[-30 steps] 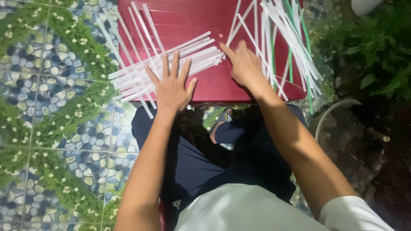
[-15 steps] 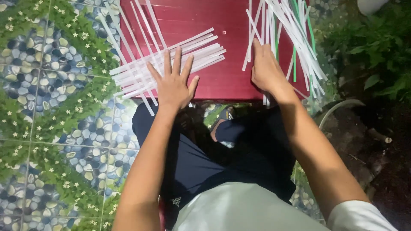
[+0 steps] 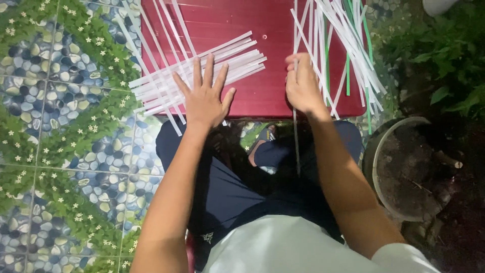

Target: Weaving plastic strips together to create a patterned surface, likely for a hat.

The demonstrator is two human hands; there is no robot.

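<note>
L hand point(image 3: 204, 98) flat, R hand point(image 3: 302, 83) curled.

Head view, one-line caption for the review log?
Left hand flat on laid-out white strips, right hand pinching one strip from the loose pile on a red table.

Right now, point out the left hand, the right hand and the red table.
left hand point(image 3: 203, 98), head view, on the back of the hand, flat on the white strips.
right hand point(image 3: 301, 86), head view, on the back of the hand, by the loose strip pile.
red table point(image 3: 268, 86), head view, bare top between the hands.
</note>
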